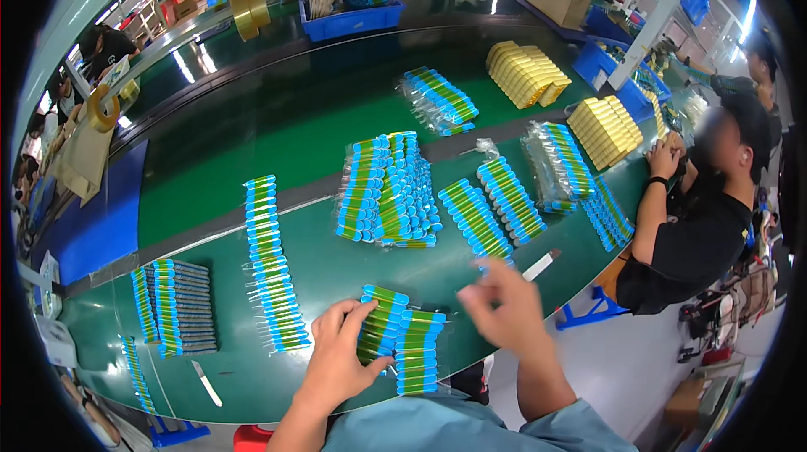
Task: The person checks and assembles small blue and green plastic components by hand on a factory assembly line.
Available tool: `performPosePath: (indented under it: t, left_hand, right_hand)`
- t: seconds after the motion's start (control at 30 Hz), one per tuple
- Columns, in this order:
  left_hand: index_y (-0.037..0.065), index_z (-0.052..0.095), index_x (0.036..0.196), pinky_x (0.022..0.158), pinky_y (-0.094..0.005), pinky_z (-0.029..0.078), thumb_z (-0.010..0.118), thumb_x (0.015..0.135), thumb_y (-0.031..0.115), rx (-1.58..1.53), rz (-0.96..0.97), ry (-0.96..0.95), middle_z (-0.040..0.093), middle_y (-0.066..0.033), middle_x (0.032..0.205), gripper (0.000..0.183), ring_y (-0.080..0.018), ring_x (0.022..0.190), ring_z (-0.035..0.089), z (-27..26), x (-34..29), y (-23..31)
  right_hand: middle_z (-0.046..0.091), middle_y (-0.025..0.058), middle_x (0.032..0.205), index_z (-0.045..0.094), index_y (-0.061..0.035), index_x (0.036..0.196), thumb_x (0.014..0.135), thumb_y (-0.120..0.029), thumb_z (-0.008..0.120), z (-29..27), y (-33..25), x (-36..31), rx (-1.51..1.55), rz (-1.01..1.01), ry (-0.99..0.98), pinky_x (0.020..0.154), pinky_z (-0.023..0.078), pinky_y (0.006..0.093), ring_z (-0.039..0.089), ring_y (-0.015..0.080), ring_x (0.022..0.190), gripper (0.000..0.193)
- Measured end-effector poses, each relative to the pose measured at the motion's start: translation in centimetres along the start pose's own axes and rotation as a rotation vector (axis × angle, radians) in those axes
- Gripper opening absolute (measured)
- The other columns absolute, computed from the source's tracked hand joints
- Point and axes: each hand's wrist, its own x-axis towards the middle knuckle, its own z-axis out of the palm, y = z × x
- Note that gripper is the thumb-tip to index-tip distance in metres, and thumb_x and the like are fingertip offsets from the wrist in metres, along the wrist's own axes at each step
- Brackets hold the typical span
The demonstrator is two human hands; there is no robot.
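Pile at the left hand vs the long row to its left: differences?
Layout: the pile forms two short columns side by side; the long row is one column.
Length: the long row stretches further than either column of the pile.
Contact: the left hand touches the pile, neither hand the long row.
Shared: blue and green bands.

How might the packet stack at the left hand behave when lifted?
The packet stack would likely fan apart, since its pieces overlap in steps with no visible band. It may feel slippery: clear plastic shows along its right edge.
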Motion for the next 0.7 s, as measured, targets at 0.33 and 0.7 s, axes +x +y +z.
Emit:
performPosePath:
  t: [0.33,0.7]
  left_hand:
    - [0.002,0.035,0.144,0.087,-0.0330,0.058,0.069,0.085,-0.010,-1.181,-0.207,0.282,0.059,-0.0142,0.123,0.069,-0.0207,0.106,0.066,-2.6,-3.5,-1.5]
    - [-0.003,0.039,0.139,0.073,-0.0306,0.060,0.061,0.094,-0.009,-1.179,-0.231,0.406,0.067,-0.0146,0.113,0.050,-0.0174,0.089,0.069,-4.2,-8.1,-2.3]
  right_hand:
    - [0.067,0.0118,0.088,0.064,-0.0026,0.108,0.088,-0.020,0.076,6.4,-3.2,1.6,0.404,-0.279,-0.539,0.060,0.050,0.0345,0.063,0.0228,0.067,0.029]
    - [0.059,0.0120,0.127,0.059,-0.0065,0.124,0.078,-0.018,0.079,6.8,-10.8,-1.1,0.090,-0.954,-0.337,0.096,0.049,0.0469,0.060,0.0333,0.115,0.051]
